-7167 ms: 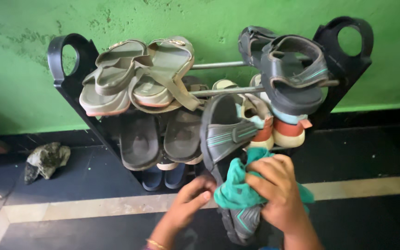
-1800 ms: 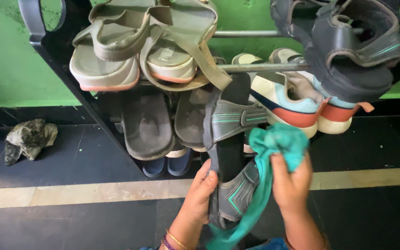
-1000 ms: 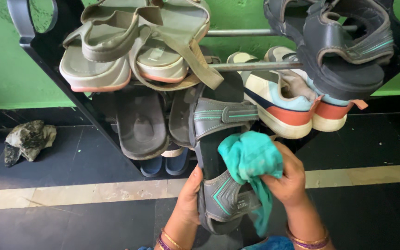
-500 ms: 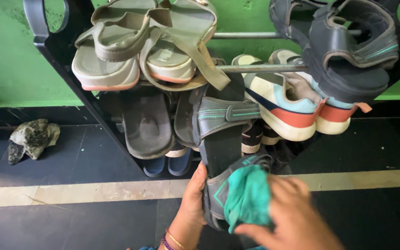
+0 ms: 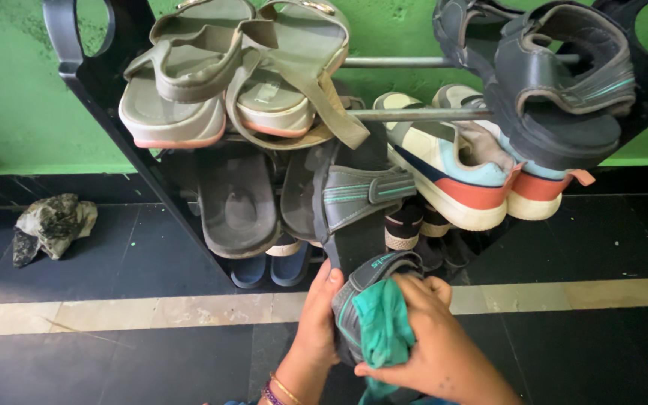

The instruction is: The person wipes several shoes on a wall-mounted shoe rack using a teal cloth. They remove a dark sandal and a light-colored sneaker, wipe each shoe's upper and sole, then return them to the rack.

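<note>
Left hand (image 5: 320,315): wrapped around the heel end of a grey strap sandal (image 5: 358,225), fingers curled on its left edge, gripping it toe-up in front of the shoe rack (image 5: 106,97).
Right hand (image 5: 421,341): closed on a bunched teal cloth (image 5: 380,330), pressing it against the sandal's heel strap.
Sandal held: below the rack's upper rail, toe reaching up near the front rod, heel low over the dark floor.
Done so far: cloth on the heel end; upper strap and footbed look free of obvious dirt, though hard to tell for sure.
Left, by judgement: heel strap in mid-wipe; sandal not yet back on the rack beside its matching grey sandal (image 5: 556,97) at the upper right.
Also on rack: olive sandals (image 5: 226,75) upper left, cream and orange sneakers (image 5: 459,172) right, dark slippers (image 5: 238,206) below.
Left of rack: crumpled rag (image 5: 50,225) on the floor.
</note>
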